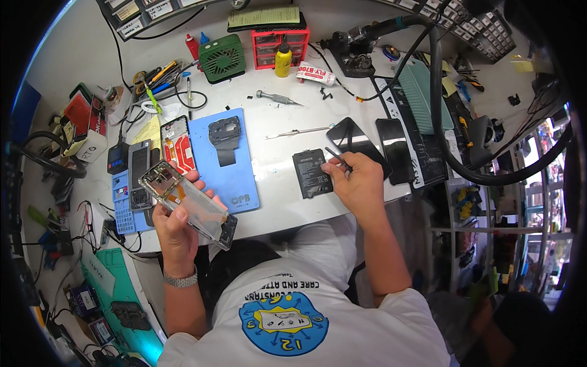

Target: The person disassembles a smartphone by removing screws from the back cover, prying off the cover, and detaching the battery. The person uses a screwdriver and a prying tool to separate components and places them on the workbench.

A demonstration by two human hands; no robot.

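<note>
My left hand (pixel 174 223) is closed round an opened phone frame (pixel 194 211), held tilted above the table's front edge. Its battery bay is bare, with an orange flex cable and circuit parts at the upper end. In my right hand (pixel 358 183), fingers pinch a slim dark tool (pixel 337 157); I cannot tell its exact kind. Just left of that hand a black phone battery (pixel 310 177) lies flat on the white table (pixel 275 211). Beyond the hand rests a dark phone screen (pixel 361 142), with another black phone (pixel 394 150) beside it.
A blue mat (pixel 241 171) carries a black phone cover part (pixel 225 134). Near it lies a phone frame with red strips (pixel 177 144). A screwdriver (pixel 278 98), metal tool (pixel 299 131), yellow bottle (pixel 283 60), green fan (pixel 222 58) and red drawers (pixel 265 46) stand or lie farther back.
</note>
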